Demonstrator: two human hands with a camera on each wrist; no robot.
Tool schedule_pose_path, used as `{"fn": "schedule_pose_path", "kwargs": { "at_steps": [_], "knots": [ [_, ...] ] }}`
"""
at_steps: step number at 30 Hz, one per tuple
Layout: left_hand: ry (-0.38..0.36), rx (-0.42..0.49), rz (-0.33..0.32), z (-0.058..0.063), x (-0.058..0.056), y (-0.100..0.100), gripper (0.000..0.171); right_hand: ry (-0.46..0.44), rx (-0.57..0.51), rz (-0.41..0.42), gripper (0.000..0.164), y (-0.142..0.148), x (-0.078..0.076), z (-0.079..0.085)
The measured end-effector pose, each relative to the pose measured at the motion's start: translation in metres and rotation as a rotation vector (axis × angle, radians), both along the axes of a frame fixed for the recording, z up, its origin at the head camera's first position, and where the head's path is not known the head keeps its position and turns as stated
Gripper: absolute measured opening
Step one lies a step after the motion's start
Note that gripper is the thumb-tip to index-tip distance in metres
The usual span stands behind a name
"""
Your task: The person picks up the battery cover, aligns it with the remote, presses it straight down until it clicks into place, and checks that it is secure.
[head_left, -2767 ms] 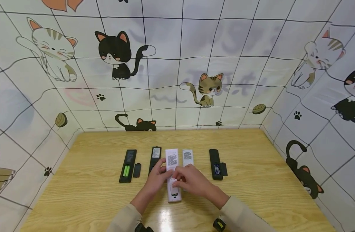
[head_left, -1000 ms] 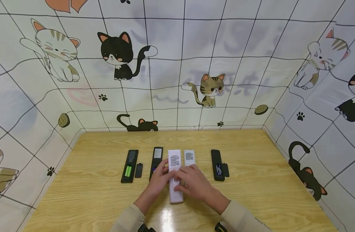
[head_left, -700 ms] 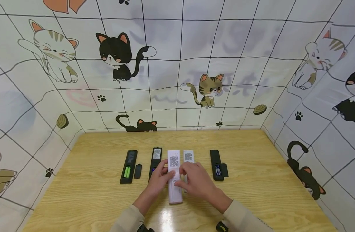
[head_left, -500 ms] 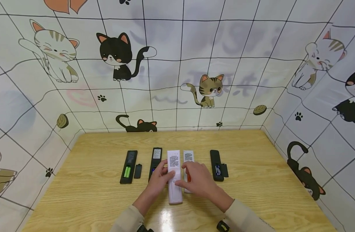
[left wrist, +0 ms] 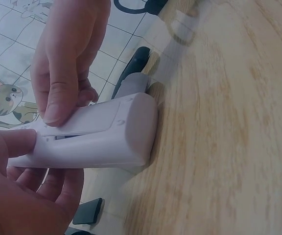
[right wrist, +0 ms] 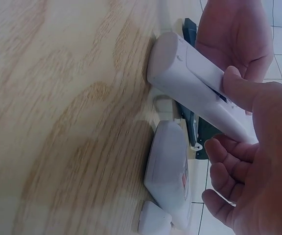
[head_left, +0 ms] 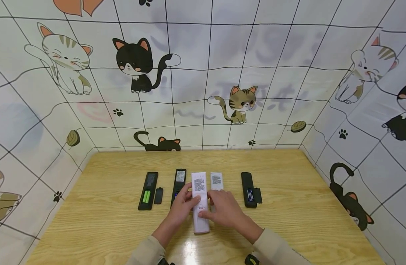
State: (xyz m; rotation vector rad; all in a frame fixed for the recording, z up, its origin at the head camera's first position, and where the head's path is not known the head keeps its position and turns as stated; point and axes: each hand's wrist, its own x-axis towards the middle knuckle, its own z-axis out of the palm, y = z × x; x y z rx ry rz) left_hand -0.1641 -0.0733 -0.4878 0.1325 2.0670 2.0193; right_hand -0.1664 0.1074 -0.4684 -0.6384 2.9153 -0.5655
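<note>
A white remote control (head_left: 199,184) stands near the table's middle, label side up, its lower end toward me. My left hand (head_left: 181,208) grips its left side, thumb on the back and fingers beneath, as the left wrist view also shows. The white battery cover (left wrist: 89,120) lies over the compartment, with a dark gap along one edge. My right hand (head_left: 226,208) has its thumb pressing on the cover while the curled fingers reach round the remote's right side. Partly behind that hand lies a second white remote (head_left: 216,178).
To the left lie a black remote (head_left: 150,180) with green batteries and its loose cover (head_left: 158,195), then another black remote (head_left: 180,176). At right is a third black remote (head_left: 247,180) beside its cover (head_left: 257,195). A patterned cloth wall borders the table (head_left: 107,217).
The right hand earlier pinched the cover above the partly uncovered compartment; now the cover lies over it. The right fingers shifted slightly right, then came back to the remote's side.
</note>
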Motion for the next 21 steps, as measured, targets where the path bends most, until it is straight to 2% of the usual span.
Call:
{"fn": "schedule_pose_path", "kwargs": {
  "at_steps": [11, 21],
  "knots": [
    [0.006, 0.002, 0.001, -0.0001, 0.0004, 0.0002, 0.051, -0.033, -0.024, -0.017, 0.047, -0.0021, 0.0003, 0.0011],
    [0.004, 0.011, 0.006, 0.0007, 0.0007, 0.0006, 0.051, -0.023, -0.042, -0.001, 0.043, -0.0034, -0.0007, 0.0005]
  ]
}}
